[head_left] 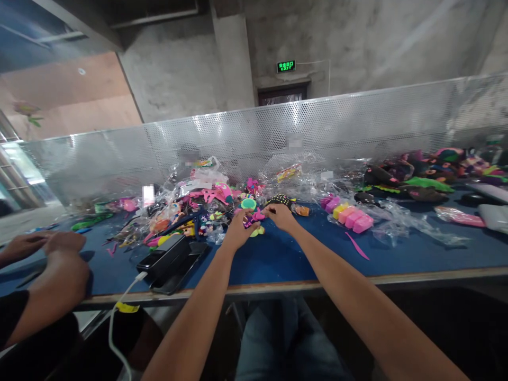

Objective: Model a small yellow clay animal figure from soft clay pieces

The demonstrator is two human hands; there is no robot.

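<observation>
Both my arms reach out over a blue table (278, 259). My left hand (239, 228) and my right hand (280, 215) meet over a small pink foam piece (256, 217), each pinching one end of it. A yellow-green bit (257, 231) lies just under the piece. A round green and pink foam shape (248, 203) and a black dotted piece (281, 199) sit right behind my hands. Both hands are closed around the pink piece.
A heap of bright foam shapes in clear plastic bags (190, 203) fills the table's left middle. Pink and yellow blocks (351, 216) lie to the right, dark toys (416, 177) far right. A black phone and power bank (169, 256) lie near the front edge. Another person's hands (47, 246) rest at left. A perforated metal screen (317, 129) backs the table.
</observation>
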